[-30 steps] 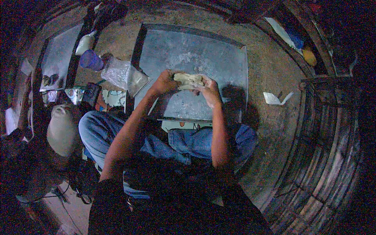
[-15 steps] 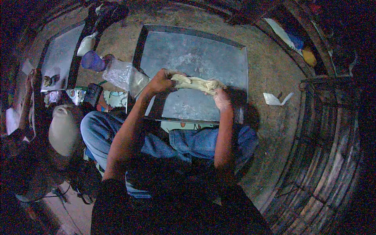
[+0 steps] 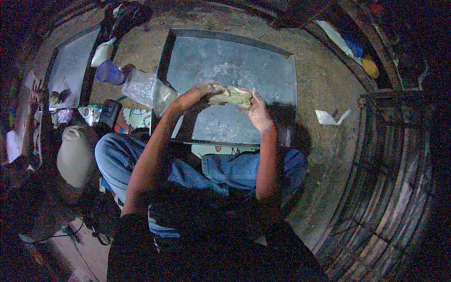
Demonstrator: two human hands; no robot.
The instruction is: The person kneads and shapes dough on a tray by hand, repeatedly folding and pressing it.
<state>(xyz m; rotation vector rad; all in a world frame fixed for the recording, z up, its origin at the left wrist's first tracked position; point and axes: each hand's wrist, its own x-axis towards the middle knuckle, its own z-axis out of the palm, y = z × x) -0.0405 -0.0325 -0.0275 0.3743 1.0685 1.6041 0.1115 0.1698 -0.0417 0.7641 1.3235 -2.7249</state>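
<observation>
Between my hands hangs a lump of pale dough [image 3: 235,97], above a shallow metal tray [image 3: 225,127] dusted with flour. My left hand [image 3: 203,93] is closed round the dough's left end. At the right end, my right hand [image 3: 256,112] grips the dough between thumb and fingers, its back whitened with flour. Dough hides part of the fingers of both hands.
Left of the tray lie a clear plastic bag [image 3: 141,88], a purple cup [image 3: 109,73], a white bag [image 3: 102,54] and a dark phone [image 3: 110,113]. Another person sits at the left, near a second tray [image 3: 70,70]. White paper [image 3: 332,117] lies at the right.
The dough has gone from a long stretched strip to a shorter, bunched lump. My hands have come closer together, and the right hand's fingers have turned upward.
</observation>
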